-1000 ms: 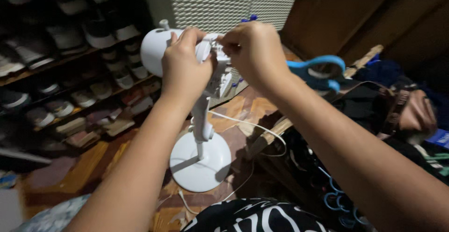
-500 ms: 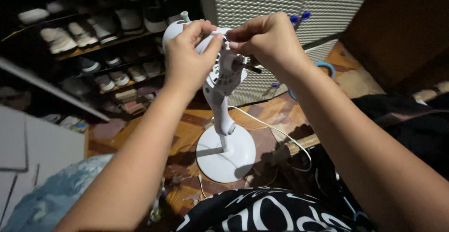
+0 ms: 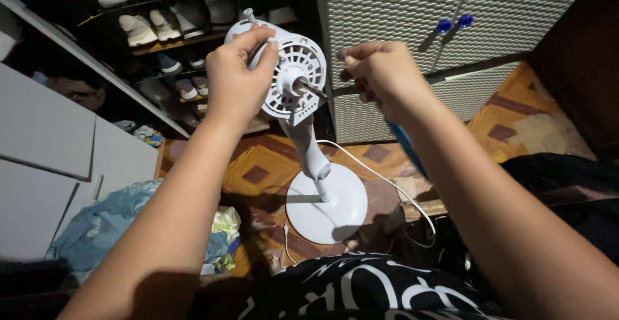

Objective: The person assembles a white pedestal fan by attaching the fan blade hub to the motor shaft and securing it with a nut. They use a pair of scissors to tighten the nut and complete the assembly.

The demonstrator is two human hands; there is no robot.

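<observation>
Two hands up at the fan motor head (image 3: 290, 78), which sits centre-top on its white stand, bare shaft pointing toward 3 o'clock. Our left hand (image 3: 235, 78) is wrapped over the back of the motor housing, fingers curled on top, firm hold. Our right hand (image 3: 380, 78) is off the motor, just at its 3 o'clock, fingers pinched shut; whether sth small is in the pinch we can't tell. Round white base (image 3: 327, 204) stands on the patterned floor (image 3: 258, 165) at 6 o'clock of the motor, w/ a white cord (image 3: 380, 181) trailing toward 4 o'clock. Behind: white mesh-front cabinet (image 3: 400, 10) w/ blue knobs (image 3: 453, 23) at 1 o'clock, shoe rack (image 3: 167, 30) at 10 o'clock. Light-blue bag (image 3: 97, 223) at 8 o'clock.
</observation>
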